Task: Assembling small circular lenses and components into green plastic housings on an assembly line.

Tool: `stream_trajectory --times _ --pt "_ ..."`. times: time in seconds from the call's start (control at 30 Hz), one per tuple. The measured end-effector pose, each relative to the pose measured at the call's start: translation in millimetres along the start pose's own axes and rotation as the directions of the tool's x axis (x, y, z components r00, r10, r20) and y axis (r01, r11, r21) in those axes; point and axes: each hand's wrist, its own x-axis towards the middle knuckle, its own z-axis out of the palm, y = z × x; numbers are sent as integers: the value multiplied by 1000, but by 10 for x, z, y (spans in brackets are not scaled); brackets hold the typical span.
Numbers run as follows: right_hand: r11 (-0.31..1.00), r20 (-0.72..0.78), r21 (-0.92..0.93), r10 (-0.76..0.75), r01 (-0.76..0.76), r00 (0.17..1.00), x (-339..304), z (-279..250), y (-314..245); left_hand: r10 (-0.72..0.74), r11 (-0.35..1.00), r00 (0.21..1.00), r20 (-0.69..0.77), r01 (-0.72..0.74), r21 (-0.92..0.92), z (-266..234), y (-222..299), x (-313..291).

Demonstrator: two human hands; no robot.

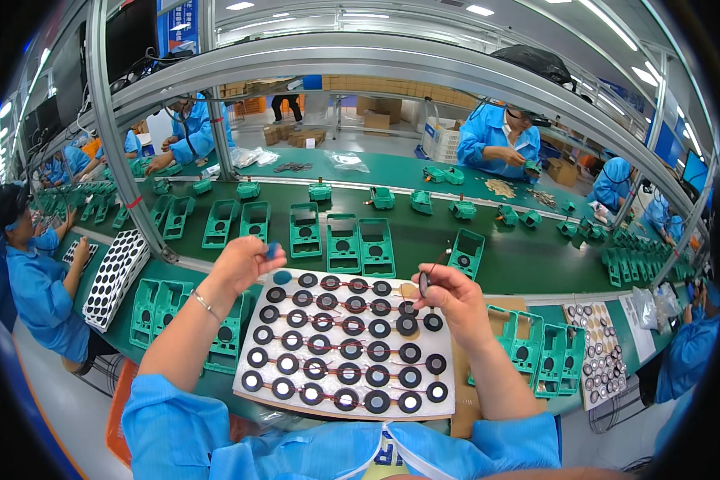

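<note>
In front of me lies a white foam tray (336, 284) with rows of round black speakers (350, 326), thin red wires running between them. My left hand (244, 262), above the tray's far left corner, pinches a small blue disc (273, 250). Just below it, another blue round piece (282, 277) rests on that corner. Over the far right part of the tray, my right hand (454, 294) grips a small round speaker (424, 282) edge-on between thumb and fingers, and a thin wire rises from it. A green plastic housing (466, 253) lies beyond my right hand.
Green housings (528, 344) stand on both sides of the tray. More line the dark green conveyor (296, 268) beyond it. A metal frame post (114, 136) rises at left. Co-workers in blue sit around, one (40, 272) at left beside a stack of speaker trays (116, 280).
</note>
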Motion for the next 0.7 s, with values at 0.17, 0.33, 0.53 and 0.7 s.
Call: stream_trajectory --times 0.17,0.33,0.53,0.7 --pt "992 -135 -122 24 -41 991 395 -136 -28 -68 993 997 33 64 101 292 61 647" --pt "944 -79 -252 201 -214 976 976 -565 259 -236 906 967 -100 256 336 683 -298 1351" --pt "925 -146 -215 287 -313 947 1196 -579 429 -259 509 958 122 28 860 623 -935 2004" --pt "954 -203 -175 208 -245 957 1056 -592 414 -174 -44 947 271 -283 958 758 -1390 2299"
